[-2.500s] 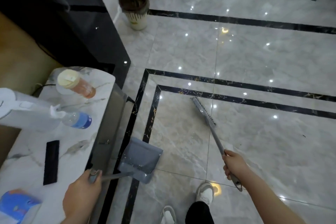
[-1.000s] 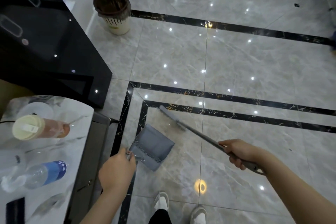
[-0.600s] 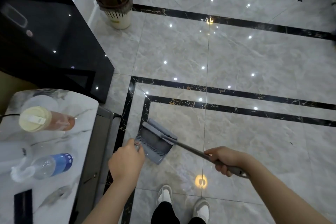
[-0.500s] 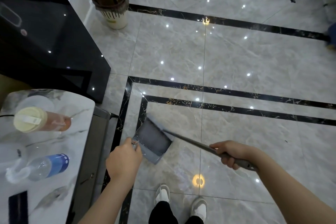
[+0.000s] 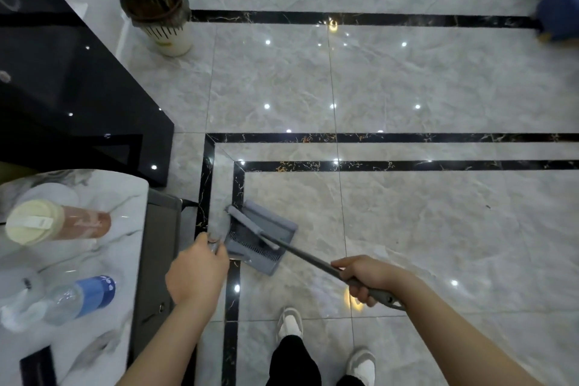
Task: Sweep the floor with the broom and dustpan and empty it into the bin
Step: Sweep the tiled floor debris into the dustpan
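Note:
A grey dustpan (image 5: 275,230) rests on the marble floor just ahead of my feet. My left hand (image 5: 195,273) grips its handle at the pan's near left corner. A grey broom (image 5: 250,226) lies with its head across the pan's mouth, its long dark handle running back to the right. My right hand (image 5: 365,279) holds that handle near its end. A white bin (image 5: 169,34) with a dark liner stands against the wall at the far left.
A marble-topped side table (image 5: 103,197) with a lidded cup (image 5: 50,224), a water bottle (image 5: 78,296) and a black device sits at my left. A glossy black cabinet (image 5: 78,97) stands behind it. A blue object (image 5: 557,19) lies at the far right.
The broom head swept in from the open floor to the pan and now lies across the pan's mouth. Both hands kept their holds.

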Tool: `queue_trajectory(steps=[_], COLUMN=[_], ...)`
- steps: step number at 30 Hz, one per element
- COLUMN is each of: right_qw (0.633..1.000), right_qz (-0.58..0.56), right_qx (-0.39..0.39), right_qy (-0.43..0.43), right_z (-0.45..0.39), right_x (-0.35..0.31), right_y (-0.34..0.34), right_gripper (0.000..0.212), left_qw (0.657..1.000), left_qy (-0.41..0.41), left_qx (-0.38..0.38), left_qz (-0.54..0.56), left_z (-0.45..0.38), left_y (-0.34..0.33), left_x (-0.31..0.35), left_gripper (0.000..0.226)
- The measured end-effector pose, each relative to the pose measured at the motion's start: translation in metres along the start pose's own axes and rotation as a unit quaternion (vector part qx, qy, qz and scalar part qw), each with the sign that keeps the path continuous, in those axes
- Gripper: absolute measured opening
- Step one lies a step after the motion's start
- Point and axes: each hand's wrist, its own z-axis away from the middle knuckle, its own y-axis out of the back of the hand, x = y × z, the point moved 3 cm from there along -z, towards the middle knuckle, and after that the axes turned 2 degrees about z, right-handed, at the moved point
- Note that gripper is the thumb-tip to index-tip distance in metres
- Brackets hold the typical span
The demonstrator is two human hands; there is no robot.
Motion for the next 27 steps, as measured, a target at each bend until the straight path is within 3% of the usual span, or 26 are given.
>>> queue_trajectory(steps=[6,11,16,22,27], right_qw=[0.996,0.979,0.952,0.922,0.901], right_qz=[-0.083,-0.147,-0.190,-0.255,-0.286], right_qx=[0.028,0.125,0.225,0.283,0.322], right_qy=[0.028,0.065,0.081,0.065,0.040], right_z=[0.017,0.046,0.066,0.088,0.101], right_x=[0.050,0.106,0.178,0.292,0.381], right_y=[0.033,0.083,0.125,0.170,0.200], right_gripper=[0.050,0.049,0.051,0.050,0.048], left_qw=[0.999,0.998,0.999,0.995,0.984], left_qy=[0.017,0.021,-0.008,-0.083,-0.142], left_qx=[-0.037,-0.041,-0.039,-0.011,-0.037], left_qz=[0.021,0.048,0.018,-0.052,-0.097], left_z=[0.015,0.045,0.088,0.147,0.194], left_y=[0.002,0.003,-0.007,-0.022,-0.043], left_x=[-0.020,-0.022,0.009,0.051,0.083], left_gripper=[0.028,0.026,0.029,0.030,0.029])
